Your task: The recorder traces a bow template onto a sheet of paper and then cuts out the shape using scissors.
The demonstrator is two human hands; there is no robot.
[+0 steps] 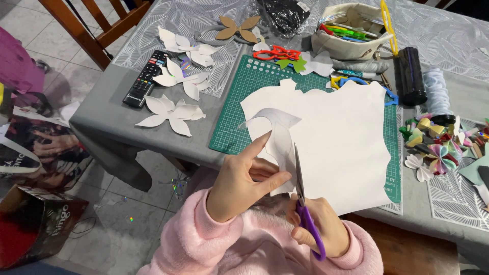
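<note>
My left hand (244, 181) pinches a curved white paper cut-out (277, 132) between thumb and fingers, above the table's near edge. My right hand (321, 224) grips purple-handled scissors (301, 196), whose blades point up along the right side of that piece. Under both lies a large white paper sheet (341, 137) with ragged cut edges, resting on a green cutting mat (239, 107). Pink fleece sleeves cover both wrists.
White paper flower shapes (173, 114) and a black remote (145, 79) lie left on the grey tablecloth (107, 112). A pencil case (346, 33), red scissors (275, 53), a black cylinder (410, 76) and folded paper ornaments (438, 147) sit behind and right. A wooden chair (102, 25) and bags stand left.
</note>
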